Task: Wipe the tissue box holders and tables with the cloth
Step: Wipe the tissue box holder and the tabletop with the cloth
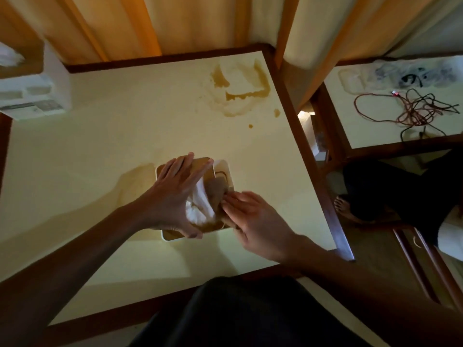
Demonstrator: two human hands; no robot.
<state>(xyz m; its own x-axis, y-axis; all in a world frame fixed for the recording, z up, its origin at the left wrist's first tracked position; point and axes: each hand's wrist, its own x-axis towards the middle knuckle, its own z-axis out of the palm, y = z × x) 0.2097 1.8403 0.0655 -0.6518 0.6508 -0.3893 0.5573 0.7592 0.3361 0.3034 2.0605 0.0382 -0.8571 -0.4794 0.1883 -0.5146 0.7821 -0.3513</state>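
The holder [195, 199] is sitting on the near-middle of the table [125, 126], a pale box with a wooden lid, its long axis running from near-left toward far-right, white tissue [200, 206] bunching out of the top. A brown cloth [216, 191] is lying over the lid's right side. The left hand [172, 196] is reaching in from the left, fingers straight and spread, palm pressing flat across the lid and tissue. The right hand [250, 221] is lying at the holder's right edge, fingers extended flat and pressing on the cloth. The table is cream-topped with a dark wood border; brown spill marks [238, 91] are showing at its far right, a fainter stain [135, 179] just left of the holder. A second tissue box [27, 81] is standing at the far left corner. Curtains [125, 26] are hanging behind. Another table [363, 131] at right is carrying tangled cables [411, 108]. A bare foot [344, 209] is showing on the floor between the tables.
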